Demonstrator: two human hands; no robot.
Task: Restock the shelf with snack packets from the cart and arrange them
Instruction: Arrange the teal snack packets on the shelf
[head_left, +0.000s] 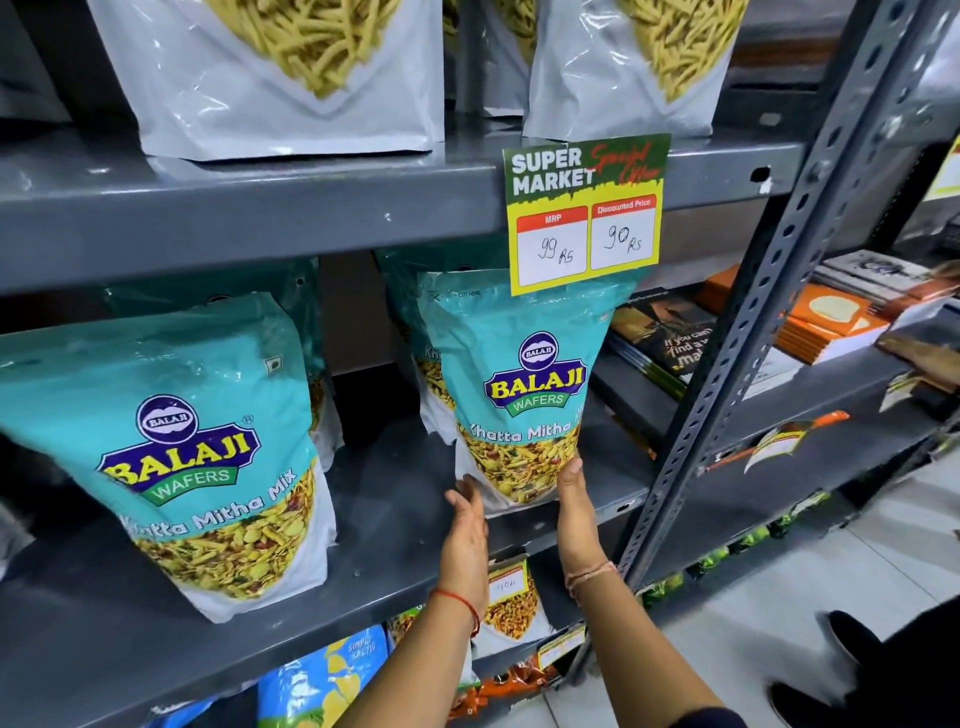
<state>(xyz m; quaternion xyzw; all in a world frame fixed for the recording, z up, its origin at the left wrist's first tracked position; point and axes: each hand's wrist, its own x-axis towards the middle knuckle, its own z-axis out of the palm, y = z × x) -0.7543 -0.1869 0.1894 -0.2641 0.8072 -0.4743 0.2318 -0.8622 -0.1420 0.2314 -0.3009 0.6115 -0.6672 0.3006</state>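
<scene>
A teal Balaji Khatta Mitha packet (511, 384) stands upright on the grey middle shelf (395, 499), near its right end. My left hand (466, 540) rests flat against the packet's lower left edge, and my right hand (574, 512) presses its lower right edge, so both hands hold it between them. Another teal packet (410, 322) stands right behind it, mostly hidden. A larger-looking packet of the same kind (192, 452) stands to the left on the same shelf, with one more behind it.
A price tag (587, 213) hangs from the upper shelf edge over the held packet's top. White packets of yellow sticks (280, 67) stand above. A slotted upright post (763, 291) rises to the right, books (660, 332) beyond it. Chip packets (322, 680) sit below.
</scene>
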